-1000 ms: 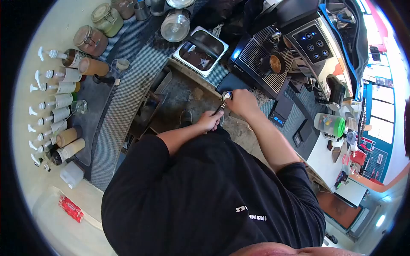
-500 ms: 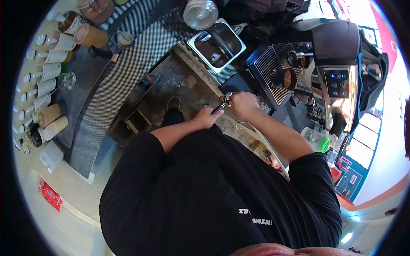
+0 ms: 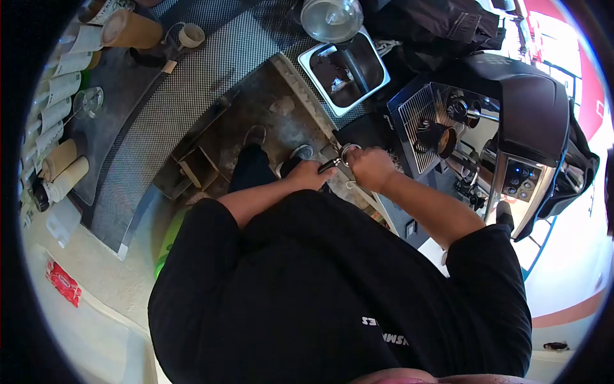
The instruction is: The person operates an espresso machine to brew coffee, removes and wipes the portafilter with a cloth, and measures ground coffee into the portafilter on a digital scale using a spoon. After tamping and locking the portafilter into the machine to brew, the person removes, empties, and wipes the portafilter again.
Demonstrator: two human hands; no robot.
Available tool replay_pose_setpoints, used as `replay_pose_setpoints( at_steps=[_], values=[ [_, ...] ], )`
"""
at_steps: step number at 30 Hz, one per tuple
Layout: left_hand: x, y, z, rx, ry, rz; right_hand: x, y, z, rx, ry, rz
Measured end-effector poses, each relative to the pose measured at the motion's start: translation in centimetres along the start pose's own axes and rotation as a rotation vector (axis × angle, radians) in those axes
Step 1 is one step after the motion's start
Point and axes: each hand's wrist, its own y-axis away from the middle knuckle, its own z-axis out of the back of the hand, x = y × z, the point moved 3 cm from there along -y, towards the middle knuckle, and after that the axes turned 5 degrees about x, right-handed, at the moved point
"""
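Observation:
A portafilter point(image 3: 347, 153), with a black handle and a shiny metal ring, is held out in front of my body, above the floor. Around its handle, my left hand point(image 3: 303, 175) is closed. My right hand point(image 3: 373, 169) is closed at the metal head, its fingers over the rim; whether it also holds something small there is hidden. Just beyond the hands stands a steel knock box point(image 3: 382, 80) with a black bar across it and dark coffee grounds inside. On the right is an espresso machine point(image 3: 534, 105) with a lit button panel.
Dark cups point(image 3: 436, 139) stand on the machine's drip tray point(image 3: 419, 115). A glass jar point(image 3: 331, 19) is behind the knock box. Bottles point(image 3: 64, 89) line the left wall beside the curved, mesh-covered counter point(image 3: 173, 109). Below are the floor and my shoes point(image 3: 254, 135).
The view has shifted, and my feet and legs show more, as my body has turned or stepped a little. Both hands stay on the portafilter.

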Motion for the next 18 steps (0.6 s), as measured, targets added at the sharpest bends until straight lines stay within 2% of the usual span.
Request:
replay_pose_setpoints(
  at_steps=[5, 10, 13, 14, 17, 18],
  values=[
    [-1.7, 1.2, 0.8, -0.061, -0.049, 0.043, 0.3, -0.6, -0.2, 0.027, -0.372, -0.484],
    [0.2, -0.1, -0.7, -0.101, -0.066, -0.046, 1.0, -0.9, 0.4, -0.076, -0.668, -1.001],
    [-0.1, -0.1, 0.7, -0.056, -0.009, -0.065, 0.7, -0.9, 0.4, -0.12, -0.742, -1.092],
    [-0.5, 0.0, 0.9, -0.006, 0.053, -0.037, 0.3, -0.7, 0.6, -0.028, -0.706, -1.041],
    [-2.0, 1.4, 2.6, 0.096, 0.113, 0.042, -0.9, 0.7, -1.0, -0.126, -0.684, -0.933],
    [-2.4, 1.9, 3.5, 0.118, 0.11, 0.069, -1.4, 1.5, -0.8, -0.208, -0.777, -1.007]
  ],
)
